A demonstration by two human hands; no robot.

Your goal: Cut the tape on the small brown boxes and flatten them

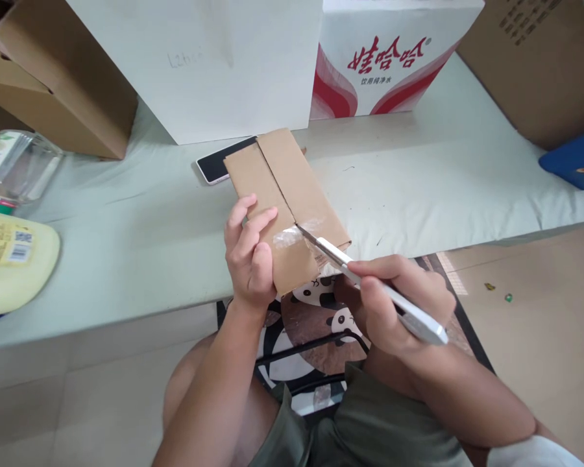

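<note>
A small brown cardboard box (305, 178) lies tilted at the front of the covered table, a seam running along its top. Clear tape (286, 237) crosses the seam at the near end. My left hand (250, 253) grips the left side of this box, fingertips resting on its top. In my right hand (401, 301) is a white utility knife (335, 250), its handle held between thumb and fingers. The blade tip touches the seam by the tape. Behind the box, partly covered by it, lies a phone (226, 161) with a dark screen.
A white box (199, 71) and a white-and-red carton (384, 65) stand at the back. Cardboard boxes (73, 71) are at the left, another carton (540, 71) at the right. A clear plastic container (24, 162) and a yellow bottle (14, 266) lie at left. A blue object (574, 159) sits right.
</note>
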